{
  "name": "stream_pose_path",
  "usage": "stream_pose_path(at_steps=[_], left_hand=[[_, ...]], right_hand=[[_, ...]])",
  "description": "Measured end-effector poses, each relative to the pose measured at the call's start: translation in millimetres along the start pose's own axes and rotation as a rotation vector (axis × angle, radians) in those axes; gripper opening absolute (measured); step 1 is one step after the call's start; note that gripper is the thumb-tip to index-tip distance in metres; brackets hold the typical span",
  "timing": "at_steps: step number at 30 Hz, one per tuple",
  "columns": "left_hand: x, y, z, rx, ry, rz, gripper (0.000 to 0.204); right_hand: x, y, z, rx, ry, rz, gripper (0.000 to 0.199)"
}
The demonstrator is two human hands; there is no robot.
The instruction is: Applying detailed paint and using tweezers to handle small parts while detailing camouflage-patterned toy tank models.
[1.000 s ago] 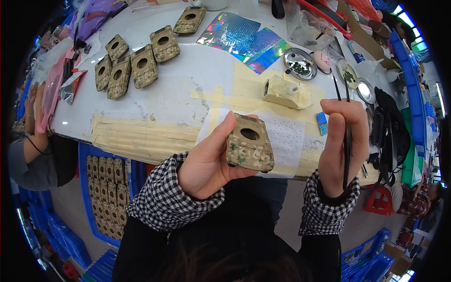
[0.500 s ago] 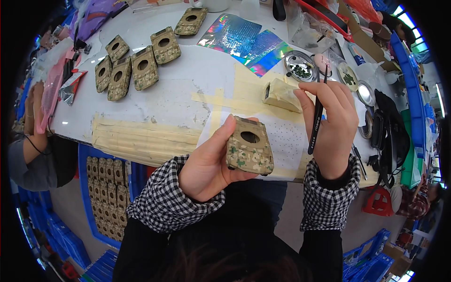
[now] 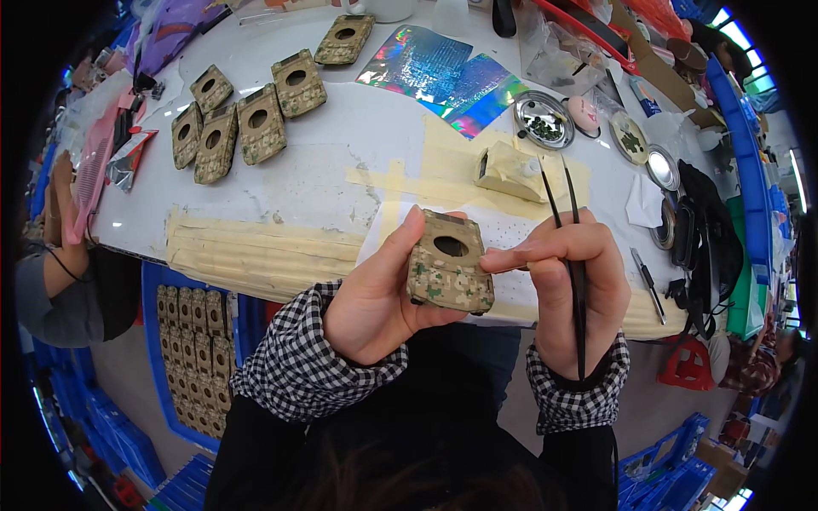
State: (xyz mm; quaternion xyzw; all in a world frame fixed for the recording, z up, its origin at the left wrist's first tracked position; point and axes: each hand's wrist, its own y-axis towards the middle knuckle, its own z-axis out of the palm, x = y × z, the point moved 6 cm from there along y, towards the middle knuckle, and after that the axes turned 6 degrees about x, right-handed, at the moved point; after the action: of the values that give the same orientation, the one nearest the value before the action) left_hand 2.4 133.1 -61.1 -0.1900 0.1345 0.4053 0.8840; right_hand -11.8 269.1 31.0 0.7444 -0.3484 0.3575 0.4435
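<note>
Your left hand point(image 3: 375, 298) hides the camouflage case's point(image 3: 449, 271) back; the contents of the small metal dish point(image 3: 543, 119) are too small to tell.

Bright, even indoor light; strong fisheye view.
Black vignette rings the frame; table point(image 3: 341, 153) edges bow toward the rim. Daylight flares at 1–2 o'clock. Holographic sheet point(image 3: 443, 72) at 12 glares rainbow. Soft, short shadows; centre sharp.

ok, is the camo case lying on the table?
No, the left hand holds the camo case up off the table, while the right hand touches its edge and grips tweezers.
</note>
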Motion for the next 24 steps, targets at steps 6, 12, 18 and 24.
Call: stream_pose_path(at_steps=[6,12,18,24], left_hand=[[0,0,1,0.008,-0.003,0.004,0.057],[0,0,1,0.004,0.001,0.0,0.057],[-1,-1,2,-0.002,-0.001,-0.002,0.057],[-1,-1,1,-0.018,0.008,-0.002,0.058]], right_hand=[[-3,-1,1,0.014,-0.007,0.017,0.005],[-3,0,2,0.009,-0.021,0.015,0.005],[-4,0,1,0.045,-0.056,0.005,0.005],[-14,-4,0,-0.017,0.055,0.09,0.025]])
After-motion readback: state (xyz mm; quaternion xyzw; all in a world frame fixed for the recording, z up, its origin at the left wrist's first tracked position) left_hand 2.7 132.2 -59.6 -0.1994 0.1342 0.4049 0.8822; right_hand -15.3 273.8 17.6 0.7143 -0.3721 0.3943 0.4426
